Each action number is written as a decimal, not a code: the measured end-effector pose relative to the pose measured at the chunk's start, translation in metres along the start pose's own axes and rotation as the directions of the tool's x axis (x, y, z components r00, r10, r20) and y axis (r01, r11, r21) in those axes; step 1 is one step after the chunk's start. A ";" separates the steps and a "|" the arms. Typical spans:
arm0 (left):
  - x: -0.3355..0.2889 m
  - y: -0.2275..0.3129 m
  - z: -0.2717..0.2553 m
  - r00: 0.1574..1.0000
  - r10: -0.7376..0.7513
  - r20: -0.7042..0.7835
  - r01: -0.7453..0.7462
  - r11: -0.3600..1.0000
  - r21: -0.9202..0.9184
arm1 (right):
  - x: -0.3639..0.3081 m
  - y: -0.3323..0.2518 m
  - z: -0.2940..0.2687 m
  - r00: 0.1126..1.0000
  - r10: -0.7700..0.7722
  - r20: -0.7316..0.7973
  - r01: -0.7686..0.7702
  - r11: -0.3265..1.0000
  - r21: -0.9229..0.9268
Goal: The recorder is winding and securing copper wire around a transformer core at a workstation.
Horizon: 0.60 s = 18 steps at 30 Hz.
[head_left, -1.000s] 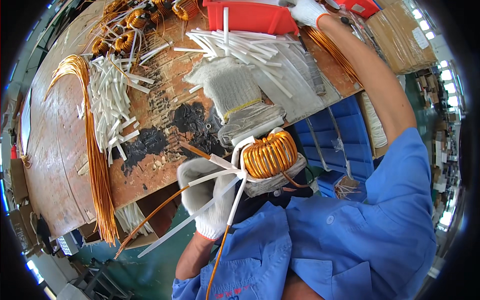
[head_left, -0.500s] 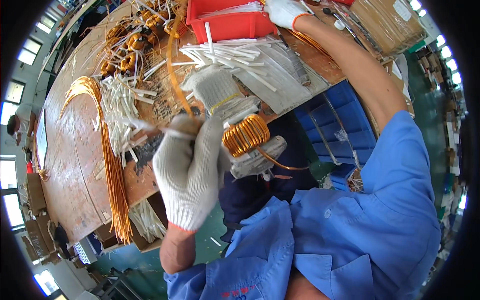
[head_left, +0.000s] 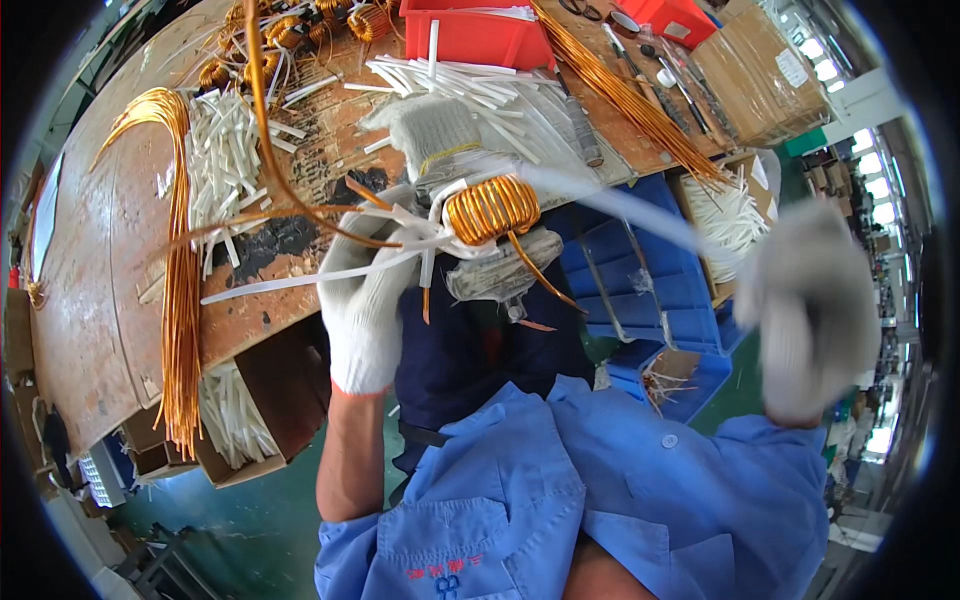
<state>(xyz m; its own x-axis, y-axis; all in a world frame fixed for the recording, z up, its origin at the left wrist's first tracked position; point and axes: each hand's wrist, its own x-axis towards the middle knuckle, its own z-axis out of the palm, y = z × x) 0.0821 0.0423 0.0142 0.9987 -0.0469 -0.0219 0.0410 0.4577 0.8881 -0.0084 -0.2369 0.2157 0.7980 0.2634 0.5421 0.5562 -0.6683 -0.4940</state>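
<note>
A copper-wire coil [head_left: 490,210] sits over a grey wrapped support [head_left: 505,265] at the near table edge. My left hand [head_left: 365,310], in a white knit glove, is closed at the coil's left side, around its wire leads and white sleeving. One thick copper lead [head_left: 268,140] rises from there, and a white strip [head_left: 300,283] sticks out to the left. My gloved right hand [head_left: 810,300] is off to the right, blurred and apparently closed. A long whitish plastic strip [head_left: 630,205], also smeared, runs between it and the coil's area.
White tube pieces [head_left: 225,150] and a copper wire bundle [head_left: 178,260] lie left on the table. Behind are finished coils [head_left: 368,22] and a red bin [head_left: 470,38]. More wires [head_left: 630,90] lie right; blue bins [head_left: 650,265] stand below the edge.
My right hand has swung from the red bin toward me and to the far right, with a whitish strip now trailing from it. My left hand stays beside the coil.
</note>
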 end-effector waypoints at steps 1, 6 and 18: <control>0.005 -0.001 -0.005 0.998 0.014 0.061 -0.013 1.000 -0.011 | -0.006 -0.014 -0.005 0.993 -0.027 0.119 0.024 0.999 0.033; -0.003 -0.019 -0.013 0.999 -0.029 -0.035 0.027 0.998 -0.048 | -0.009 -0.056 0.021 0.976 -0.058 0.211 0.062 0.998 -0.012; 0.002 -0.044 -0.017 0.992 0.117 -0.040 -0.121 0.985 -0.120 | 0.031 -0.044 0.071 0.870 -0.116 0.480 0.292 0.904 -0.312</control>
<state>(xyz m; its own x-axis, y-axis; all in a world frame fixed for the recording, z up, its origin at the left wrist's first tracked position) 0.0827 0.0368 -0.0324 0.9971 0.0423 0.0636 -0.0764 0.5632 0.8228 0.0083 -0.1504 0.2058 0.7409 0.6402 0.2028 0.6638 -0.7440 -0.0763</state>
